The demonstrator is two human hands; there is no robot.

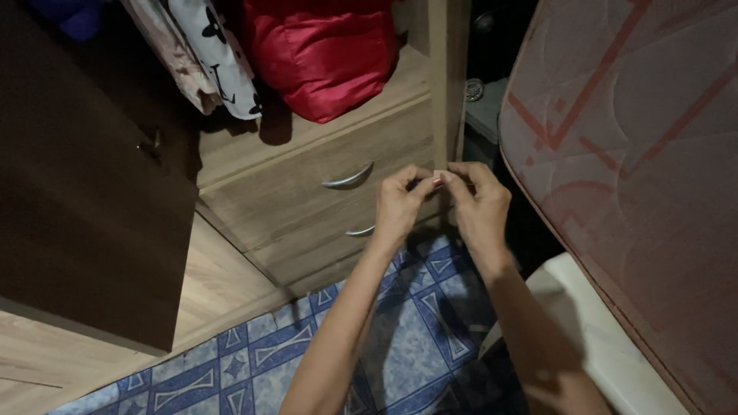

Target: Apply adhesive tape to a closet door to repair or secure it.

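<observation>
1. Hands meet near the middle of the view, in front of a wooden wardrobe point(323, 165). The left hand point(400, 204) and the right hand point(480, 204) both pinch a small pale piece point(439, 176) between thumbs and fingertips; what the piece is, is too small to tell.
2. Left hand: fingers curled, closed on the piece from its 9 o'clock side.
3. Right hand: fingers bent, closed on the same piece from its 3 o'clock side.
4. The piece sits just in front of the wardrobe's upright edge, level with the upper drawer.
5. At 9 o'clock of the hands are two drawers, each with a curved metal handle: the upper handle point(347, 178) and the lower handle point(360, 230).
6. At 11 o'clock a red padded garment point(323, 54) rests on the shelf above the drawers, beside a white cloth with black shapes point(219, 54).
7. A dark wardrobe door point(84, 192) stands open at 9 o'clock.
8. At 3 o'clock a quilted mattress point(638, 169) leans on its side.
9. Blue patterned floor tiles point(415, 330) lie at 6 o'clock, under both forearms.
</observation>
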